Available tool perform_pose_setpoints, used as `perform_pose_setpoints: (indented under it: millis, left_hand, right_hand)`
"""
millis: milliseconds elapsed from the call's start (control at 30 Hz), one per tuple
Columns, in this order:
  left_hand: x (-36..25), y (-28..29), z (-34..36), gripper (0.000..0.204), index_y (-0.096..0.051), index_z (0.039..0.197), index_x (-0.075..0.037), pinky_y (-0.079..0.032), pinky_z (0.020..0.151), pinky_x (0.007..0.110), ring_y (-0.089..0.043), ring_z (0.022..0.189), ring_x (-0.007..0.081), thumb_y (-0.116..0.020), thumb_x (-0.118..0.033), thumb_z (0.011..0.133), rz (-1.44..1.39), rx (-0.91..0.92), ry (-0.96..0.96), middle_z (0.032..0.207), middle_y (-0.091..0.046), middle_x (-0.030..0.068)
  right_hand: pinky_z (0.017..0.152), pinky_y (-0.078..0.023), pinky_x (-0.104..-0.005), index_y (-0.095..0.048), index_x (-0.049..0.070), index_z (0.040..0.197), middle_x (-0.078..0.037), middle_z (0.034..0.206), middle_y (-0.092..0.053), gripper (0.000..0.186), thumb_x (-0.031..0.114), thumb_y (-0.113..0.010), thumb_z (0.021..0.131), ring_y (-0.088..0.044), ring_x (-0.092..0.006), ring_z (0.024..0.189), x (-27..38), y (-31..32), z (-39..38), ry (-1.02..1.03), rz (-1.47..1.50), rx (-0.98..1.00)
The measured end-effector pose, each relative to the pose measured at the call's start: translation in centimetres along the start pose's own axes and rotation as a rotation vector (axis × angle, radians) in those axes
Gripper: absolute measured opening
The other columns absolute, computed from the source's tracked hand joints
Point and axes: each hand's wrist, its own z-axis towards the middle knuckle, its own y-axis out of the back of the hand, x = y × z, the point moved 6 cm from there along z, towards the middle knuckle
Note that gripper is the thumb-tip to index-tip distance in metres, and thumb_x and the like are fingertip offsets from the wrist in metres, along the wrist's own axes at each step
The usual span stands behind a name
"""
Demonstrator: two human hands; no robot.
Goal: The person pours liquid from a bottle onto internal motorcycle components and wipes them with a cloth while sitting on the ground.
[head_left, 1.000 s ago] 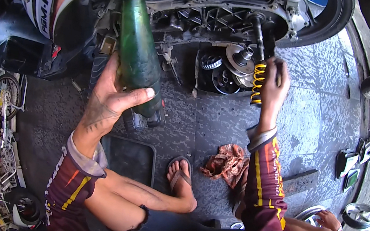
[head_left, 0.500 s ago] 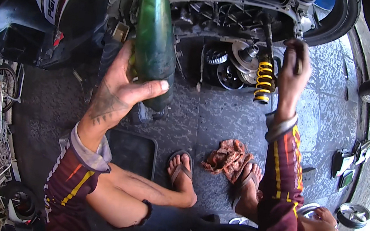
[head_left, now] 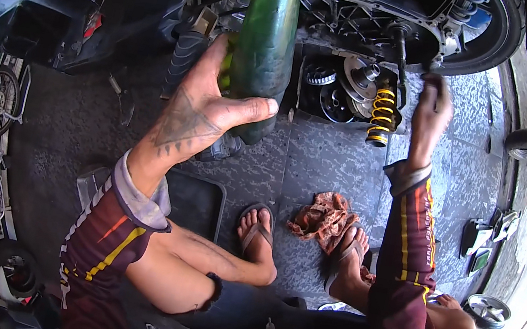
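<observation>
Green bottle [head_left: 268, 36] shifts up and rightward in view

Glassy-looking and tapering, it hangs before the ribbed engine case [head_left: 354, 18], the left hand [head_left: 209, 105] with its grip wrapped round it, likely for steadiness. Near the coiled yellow spring [head_left: 382, 111], the right hand [head_left: 434, 109] curls; whether it pinches anything, one cannot tell.

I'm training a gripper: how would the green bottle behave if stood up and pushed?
The green bottle looks glassy and translucent, so it is probably stiff and may break if knocked. Its tall, round body would likely tip, then roll.
</observation>
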Motion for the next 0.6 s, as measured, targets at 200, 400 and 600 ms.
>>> perform_pose_setpoints:
  millis: [200, 400, 600]
  left_hand:
    - [-0.6, -0.5, 0.9, 0.061, -0.047, 0.127, -0.002, -0.048, 0.087, 0.030, -0.058, 0.096, 0.0146, -0.077, -0.009, 0.075, 0.033, 0.021, -0.053, 0.106, -0.060, 0.0046]
    - [-0.5, -0.2, 0.6, 0.061, -0.046, 0.128, -0.002, -0.049, 0.087, 0.030, -0.059, 0.097, 0.0149, -0.077, -0.010, 0.076, -0.007, 0.016, -0.023, 0.108, -0.060, 0.0056]
    - [-0.6, -0.2, 0.4, 0.062, -0.046, 0.127, -0.002, -0.048, 0.089, 0.032, -0.058, 0.099, 0.0159, -0.078, -0.012, 0.075, 0.063, 0.022, -0.052, 0.107, -0.060, 0.0062]
  right_hand:
    - [0.063, -0.044, -0.0275, -0.063, -0.001, 0.096, -0.004, 0.075, -0.061, 0.015, 0.008, -0.051, 0.094, -0.056, -0.0128, 0.068, -5.6, -2.1, -2.0, -0.112, 0.199, 0.027]
    - [0.059, -0.039, -0.0226, -0.067, 0.002, 0.090, 0.001, 0.078, -0.057, 0.017, 0.008, -0.051, 0.090, -0.050, -0.0086, 0.065, -0.8, -8.0, -4.6, -0.185, 0.627, 0.178]
    - [0.052, -0.031, -0.0192, -0.065, 0.002, 0.094, 0.004, 0.070, -0.052, 0.015, 0.008, -0.052, 0.092, -0.045, -0.0044, 0.059, -3.4, -6.9, -4.9, -0.485, 0.788, -0.048]
